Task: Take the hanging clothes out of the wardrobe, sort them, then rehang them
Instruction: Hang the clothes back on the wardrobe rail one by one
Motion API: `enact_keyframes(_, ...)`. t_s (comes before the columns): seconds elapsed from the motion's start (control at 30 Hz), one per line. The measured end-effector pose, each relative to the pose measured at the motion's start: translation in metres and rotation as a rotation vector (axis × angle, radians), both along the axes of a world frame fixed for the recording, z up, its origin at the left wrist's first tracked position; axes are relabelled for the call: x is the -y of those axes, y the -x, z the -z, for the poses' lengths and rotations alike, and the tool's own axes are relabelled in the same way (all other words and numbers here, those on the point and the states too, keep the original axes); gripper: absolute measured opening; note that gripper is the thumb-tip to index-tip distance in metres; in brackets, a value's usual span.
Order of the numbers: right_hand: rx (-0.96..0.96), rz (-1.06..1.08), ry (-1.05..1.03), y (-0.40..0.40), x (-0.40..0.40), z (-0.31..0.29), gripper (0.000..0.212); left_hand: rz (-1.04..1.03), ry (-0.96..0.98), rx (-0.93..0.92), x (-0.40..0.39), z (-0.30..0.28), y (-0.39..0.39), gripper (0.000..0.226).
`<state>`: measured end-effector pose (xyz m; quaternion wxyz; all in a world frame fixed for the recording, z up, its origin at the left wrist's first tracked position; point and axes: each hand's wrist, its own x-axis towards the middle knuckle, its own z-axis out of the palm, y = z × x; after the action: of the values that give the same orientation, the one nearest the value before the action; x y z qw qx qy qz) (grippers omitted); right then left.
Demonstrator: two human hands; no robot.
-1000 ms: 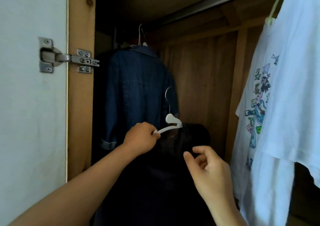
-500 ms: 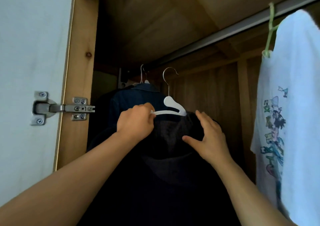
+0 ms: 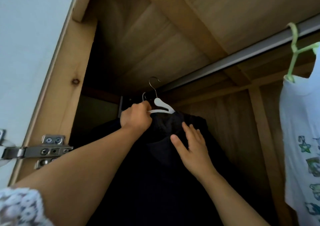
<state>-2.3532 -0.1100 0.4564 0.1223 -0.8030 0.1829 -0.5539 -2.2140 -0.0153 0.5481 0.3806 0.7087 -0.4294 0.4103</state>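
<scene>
We've lifted the hanger (left hand gripping it, right hand flat on the dark top) up near the rail, so rehanging's close.

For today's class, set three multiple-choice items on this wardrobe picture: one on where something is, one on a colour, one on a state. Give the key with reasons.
1. Where does the white T-shirt hang?
A. at the right, on the rail
B. on the door at the left
C. behind the dark garment

2. What colour is the hanger carrying the T-shirt?
A. red
B. black
C. light green

3. How is the hook of the white hanger that the left hand grips?
A. caught on the rail
B. free, below the rail
C. broken off

Key: 1 A, its hanger is hooked over the rail at the right edge. 2 C, the hanger is pale green. 3 B, the hook hangs in open air short of the rail, with the dark garment on the hanger and the right hand flat against the garment.
</scene>
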Motion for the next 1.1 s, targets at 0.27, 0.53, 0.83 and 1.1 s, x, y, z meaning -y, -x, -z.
enact_keyframes(0.27, 0.140, -0.158, -0.031, -0.030, 0.038, -0.032, 0.090, 0.070, 0.080, -0.077, 0.035, -0.021, -0.031, 0.021)
enact_keyframes(0.53, 0.092, -0.219, -0.087, -0.067, 0.064, -0.026, 0.090, 0.301, 0.121, -0.251, 0.059, -0.037, -0.080, 0.020)
enact_keyframes(0.83, 0.014, -0.228, -0.165, -0.091, 0.075, -0.008, 0.081, 0.307, 0.150, -0.310, 0.077, -0.021, -0.102, 0.006)
enact_keyframes(1.1, -0.006, -0.214, -0.170, -0.088, 0.082, -0.003, 0.076, 0.174, 0.067, -0.160, 0.089, -0.025, -0.102, 0.023)
